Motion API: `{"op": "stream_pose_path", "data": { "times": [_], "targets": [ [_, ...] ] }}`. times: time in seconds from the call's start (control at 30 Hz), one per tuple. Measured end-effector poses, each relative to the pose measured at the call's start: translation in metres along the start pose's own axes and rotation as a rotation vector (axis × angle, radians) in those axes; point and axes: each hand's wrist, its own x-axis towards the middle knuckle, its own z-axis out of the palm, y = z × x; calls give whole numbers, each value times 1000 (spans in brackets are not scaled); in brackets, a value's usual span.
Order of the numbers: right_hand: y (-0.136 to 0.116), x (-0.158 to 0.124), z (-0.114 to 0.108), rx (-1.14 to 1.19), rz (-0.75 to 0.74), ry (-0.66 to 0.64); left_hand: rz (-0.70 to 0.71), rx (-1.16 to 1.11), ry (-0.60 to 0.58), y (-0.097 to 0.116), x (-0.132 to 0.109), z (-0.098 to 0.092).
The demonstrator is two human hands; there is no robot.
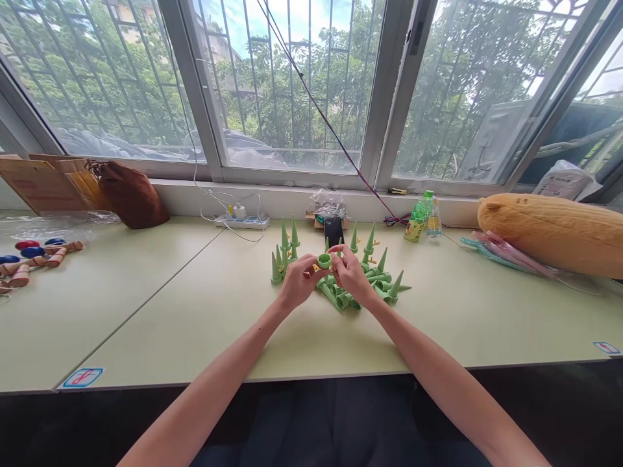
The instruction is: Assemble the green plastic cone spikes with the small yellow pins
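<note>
A green hollow plastic cone (324,261) is held up above the table, its round open end turned toward me. My left hand (298,280) pinches it from the left with thumb and fingers. On the other side my right hand (351,275) has its fingers closed against the same piece, the index finger raised over it. Just below and behind lie several loose green cones (331,297) in a heap, partly hidden by my hands. Upright green cones (294,235) with small yellowish pegs stand behind on the left, and more upright cones (368,241) stand on the right.
A black phone-like object (333,230) leans at the back before a small box. Further right are a green bottle (419,217) and a long tan plush (549,227). Wooden toys (29,263), a brown bag (130,194) and a power strip (243,222) sit leftward.
</note>
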Motion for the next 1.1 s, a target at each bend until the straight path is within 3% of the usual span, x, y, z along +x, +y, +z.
{"op": "stream_pose_path", "data": {
  "times": [0.13, 0.33, 0.87, 1.0, 1.1],
  "targets": [
    [1, 0, 0, 57, 39, -27, 32, 56, -11, 2, -1, 0],
    [6, 0, 1, 27, -5, 12, -90, -51, -12, 3, 0, 3],
    [1, -5, 2, -255, -266, 75, -581, -745, -237, -2, 2, -2],
    [2, -5, 2, -281, -255, 83, -572, -729, -226, -3, 3, -3],
    [4, -4, 2, -253, -217, 96, -486, -671, -199, -4, 2, -1]
  ]
}}
